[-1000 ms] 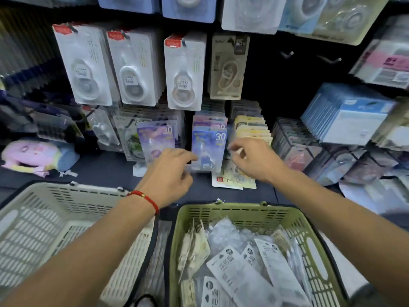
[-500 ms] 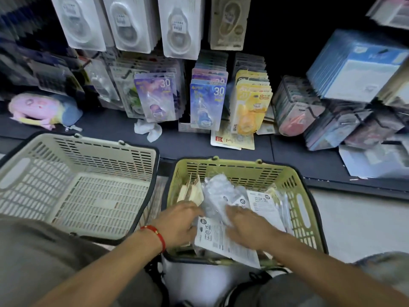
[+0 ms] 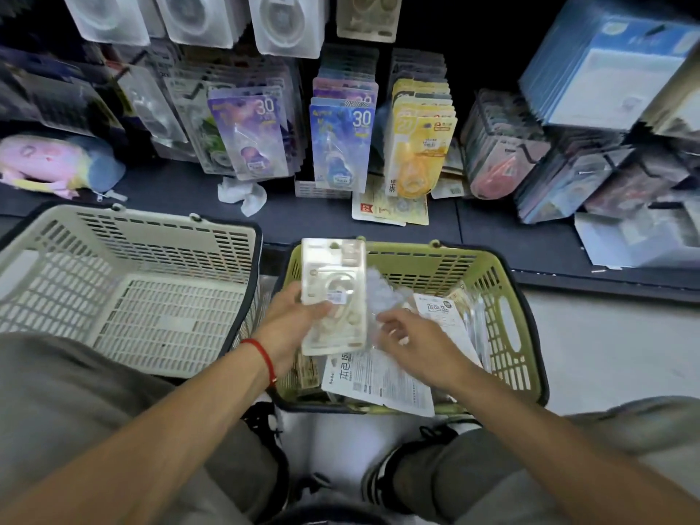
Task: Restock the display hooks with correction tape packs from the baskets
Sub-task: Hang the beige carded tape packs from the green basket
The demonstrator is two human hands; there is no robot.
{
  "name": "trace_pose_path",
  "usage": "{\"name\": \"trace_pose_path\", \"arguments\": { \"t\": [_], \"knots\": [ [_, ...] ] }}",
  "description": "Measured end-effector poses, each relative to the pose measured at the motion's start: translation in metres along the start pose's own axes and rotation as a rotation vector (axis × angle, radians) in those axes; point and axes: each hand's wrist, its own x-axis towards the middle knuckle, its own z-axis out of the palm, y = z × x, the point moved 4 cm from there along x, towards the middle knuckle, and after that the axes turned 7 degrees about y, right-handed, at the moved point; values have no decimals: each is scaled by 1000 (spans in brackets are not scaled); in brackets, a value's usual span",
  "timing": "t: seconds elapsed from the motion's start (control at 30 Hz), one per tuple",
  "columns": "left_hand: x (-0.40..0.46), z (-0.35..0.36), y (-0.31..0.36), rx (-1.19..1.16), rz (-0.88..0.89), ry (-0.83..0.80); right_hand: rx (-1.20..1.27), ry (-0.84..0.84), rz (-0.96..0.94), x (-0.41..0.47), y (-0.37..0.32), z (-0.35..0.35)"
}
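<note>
My left hand (image 3: 293,322) grips a clear, pale correction tape pack (image 3: 334,295) by its left edge and holds it upright above the green basket (image 3: 503,335). My right hand (image 3: 411,341) reaches into that basket among several packs and printed white backing cards (image 3: 377,380), its fingers curled over clear packaging; whether they hold one I cannot tell. On the display hooks ahead hang a purple "30" pack row (image 3: 253,136), a blue "30" pack row (image 3: 341,145) and a yellow pack row (image 3: 418,145).
An empty beige basket (image 3: 125,289) stands to the left of the green one. On the dark shelf lie a crumpled white tissue (image 3: 242,193), a pastel plush pouch (image 3: 53,164) and loose cards (image 3: 390,210). More hanging packs fill the right side (image 3: 503,145). My knees frame the bottom.
Both hands dropped from the hooks down into the green basket. My left hand has since lifted a clear pack out of it, while the right keeps sorting inside.
</note>
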Motion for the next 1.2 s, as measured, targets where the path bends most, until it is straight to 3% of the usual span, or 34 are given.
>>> {"name": "trace_pose_path", "arguments": {
  "t": [0.07, 0.13, 0.27, 0.33, 0.47, 0.53, 0.63, 0.7, 0.77, 0.87, 0.97, 1.03, 1.1, 1.2],
  "knots": [
    [8, -15, 1, -59, -9, 124, -325, -321, -99, -15, 10, 24],
    [12, -24, 3, -101, -30, 191, -555, -421, -236, -23, 17, 38],
    [16, -29, 10, -124, -15, 250, -407, -432, -225, -20, 13, 22],
    [17, -29, 10, -141, -21, 269, -306, -309, -225, -19, 8, 5],
    [16, -23, 7, -113, 1, 297, -125, 192, -78, -8, 12, -40],
    [11, -17, 4, -75, 14, 290, 84, 371, 61, -3, 18, -53],
    [2, 5, -8, -86, -53, 73, 589, 328, 251, -2, 13, -42],
    [-7, 22, -16, -97, -91, -109, 715, 275, 266, -2, 5, -27],
    [-13, 33, -22, -132, -73, -190, 587, 310, 228, 2, 4, -18],
    [-12, 29, -22, -141, -31, -106, 274, 351, 183, 10, 18, -19],
    [0, 11, -14, -161, -13, 22, -420, 40, 251, 14, 51, -11],
    [5, 1, -6, -185, 8, 70, -651, -117, 284, 10, 65, 0],
    [10, -11, 3, -217, 31, 141, -698, -121, 225, 10, 72, 7],
    [19, -32, 16, -220, 126, 252, -522, 15, 180, 16, 70, -10]
  ]
}}
